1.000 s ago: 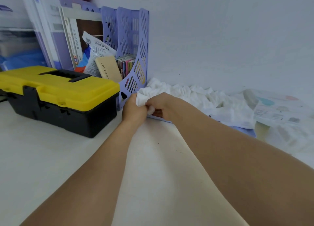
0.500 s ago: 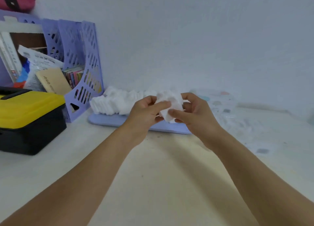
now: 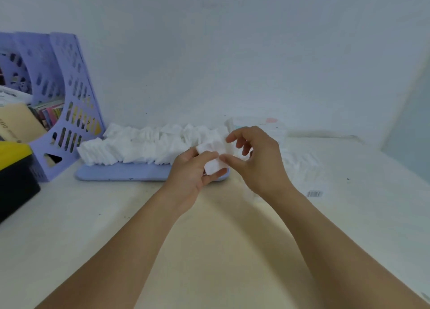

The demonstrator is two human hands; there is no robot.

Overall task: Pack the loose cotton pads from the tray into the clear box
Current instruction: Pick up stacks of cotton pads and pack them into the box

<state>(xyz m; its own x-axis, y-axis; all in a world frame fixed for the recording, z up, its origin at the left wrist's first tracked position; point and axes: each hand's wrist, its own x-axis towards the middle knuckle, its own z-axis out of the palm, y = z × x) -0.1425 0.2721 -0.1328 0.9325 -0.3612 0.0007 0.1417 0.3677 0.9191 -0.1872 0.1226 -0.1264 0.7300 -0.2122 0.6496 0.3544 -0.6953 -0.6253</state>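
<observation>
Above table (image 3: 93, 227), pads (image 3: 213, 156) between hands

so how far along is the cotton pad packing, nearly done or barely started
Barely started, it seems. Done: some pads seem to sit in the clear box on the right, though it is too blurred to be sure. In hand: the left hand grips a small stack of pads, and the right hand pinches its edge. Left: a long heap of loose cotton pads fills the purple tray.

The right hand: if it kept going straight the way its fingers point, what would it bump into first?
The right hand points left; its thumb already touches the cotton pads held by the left hand, so it would probably meet those first. Depth is uncertain.
</observation>
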